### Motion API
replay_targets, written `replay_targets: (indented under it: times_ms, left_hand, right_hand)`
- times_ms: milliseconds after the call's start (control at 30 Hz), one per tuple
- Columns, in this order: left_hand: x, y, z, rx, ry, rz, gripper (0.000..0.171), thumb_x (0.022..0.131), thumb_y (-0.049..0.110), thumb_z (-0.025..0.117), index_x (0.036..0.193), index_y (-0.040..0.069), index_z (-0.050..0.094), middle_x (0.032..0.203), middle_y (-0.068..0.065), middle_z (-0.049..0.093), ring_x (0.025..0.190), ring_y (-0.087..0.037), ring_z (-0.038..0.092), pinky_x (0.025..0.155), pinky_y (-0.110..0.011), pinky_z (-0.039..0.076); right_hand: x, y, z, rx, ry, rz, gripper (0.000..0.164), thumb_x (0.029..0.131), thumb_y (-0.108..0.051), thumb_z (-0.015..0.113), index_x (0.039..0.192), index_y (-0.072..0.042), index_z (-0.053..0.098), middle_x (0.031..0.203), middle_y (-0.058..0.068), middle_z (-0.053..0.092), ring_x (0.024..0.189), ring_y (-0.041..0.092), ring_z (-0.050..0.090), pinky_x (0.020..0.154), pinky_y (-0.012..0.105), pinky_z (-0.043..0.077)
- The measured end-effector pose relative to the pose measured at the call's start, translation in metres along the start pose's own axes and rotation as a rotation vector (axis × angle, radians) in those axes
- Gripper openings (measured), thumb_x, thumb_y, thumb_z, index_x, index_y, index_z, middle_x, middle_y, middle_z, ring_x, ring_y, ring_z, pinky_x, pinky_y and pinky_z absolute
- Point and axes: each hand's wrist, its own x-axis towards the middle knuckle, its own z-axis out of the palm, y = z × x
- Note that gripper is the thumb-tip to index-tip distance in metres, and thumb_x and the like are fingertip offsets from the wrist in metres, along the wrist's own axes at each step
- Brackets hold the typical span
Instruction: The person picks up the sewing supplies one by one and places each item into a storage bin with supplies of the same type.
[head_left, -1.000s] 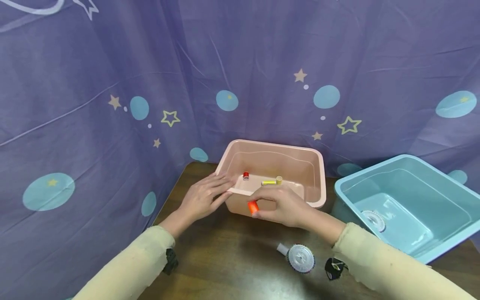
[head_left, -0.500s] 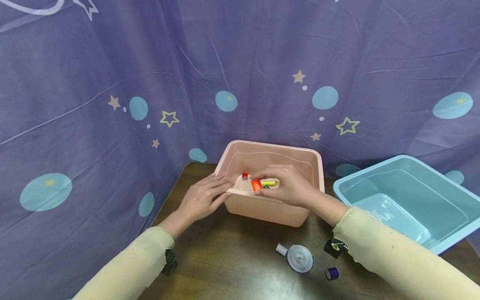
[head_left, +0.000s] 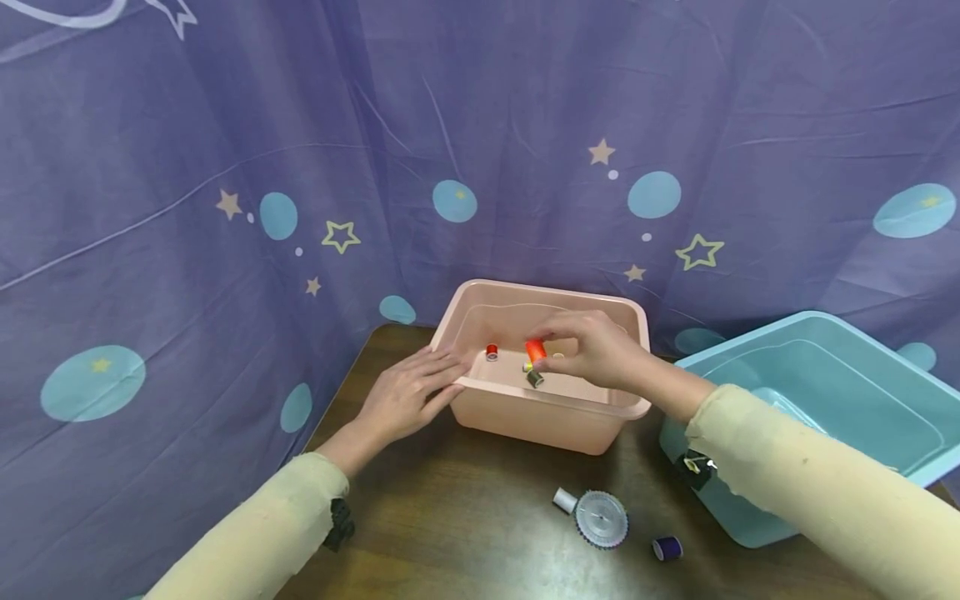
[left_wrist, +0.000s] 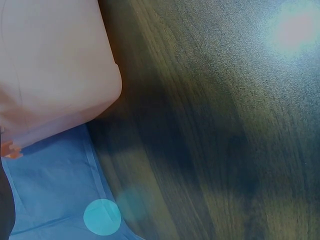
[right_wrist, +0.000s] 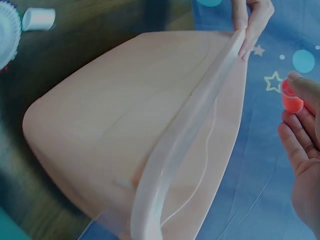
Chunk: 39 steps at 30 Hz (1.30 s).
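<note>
Thumb and fingertips of my right hand (head_left: 592, 346) pinch an orange spool (head_left: 536, 350), which I hold within the mouth of the pink bin (head_left: 532, 425), right of centre in the head view. At the right edge of the right wrist view, the same spool shows clamped between my thumb and fingers. My left hand (head_left: 408, 392) grips the bin's rim at its near left corner, thumb outside and the other fingers laid over the edge. On the bin's floor lie a red spool (head_left: 492, 352) toward the left, a yellow spool (head_left: 528, 367) partly hidden behind my orange one, and an olive spool (head_left: 535, 379) just below that in the frame; I cannot tell whether the olive one touches its neighbour. Lower down the frame, on the brown table (head_left: 450, 533), a white spool (head_left: 564, 500) lies just beside a clear round disc (head_left: 602, 519), with a purple spool (head_left: 667, 548) to their right. A teal bin (head_left: 817, 375) stands at the right of the frame, partly behind my sleeve (head_left: 832, 492).
</note>
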Motion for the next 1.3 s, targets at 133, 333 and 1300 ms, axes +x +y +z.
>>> replay_targets:
  times_ms: [133, 333, 1300]
  left_hand:
    - [0.000, -0.001, 0.000, -0.005, 0.012, 0.008, 0.041, 0.099, 0.034, 0.076, 0.135, 0.014, 0.077, 0.137, -0.008, 0.072, 0.131, -0.028, 0.068, 0.117, -0.049, 0.051]
    - [0.000, -0.002, 0.000, -0.016, 0.016, 0.016, 0.041, 0.098, 0.033, 0.077, 0.134, 0.013, 0.077, 0.137, -0.008, 0.073, 0.131, -0.029, 0.067, 0.118, -0.048, 0.050]
    - [0.002, 0.001, -0.003, -0.016, 0.015, 0.006, 0.041, 0.097, 0.032, 0.078, 0.132, 0.011, 0.078, 0.135, -0.008, 0.074, 0.132, -0.027, 0.067, 0.117, -0.048, 0.050]
  right_hand:
    - [0.002, 0.009, -0.004, -0.009, -0.024, -0.013, 0.036, 0.082, -0.008, 0.094, 0.116, -0.007, 0.082, 0.107, 0.002, 0.080, 0.099, 0.023, 0.075, 0.086, 0.046, 0.064]
    - [0.009, 0.021, -0.012, -0.062, -0.078, 0.029, 0.033, 0.084, -0.007, 0.092, 0.115, -0.007, 0.081, 0.106, 0.003, 0.079, 0.099, 0.025, 0.074, 0.086, 0.045, 0.063]
    - [0.054, 0.072, -0.010, -0.180, -0.225, 0.153, 0.030, 0.091, -0.011, 0.085, 0.119, -0.003, 0.079, 0.114, 0.011, 0.080, 0.109, 0.031, 0.075, 0.099, 0.051, 0.061]
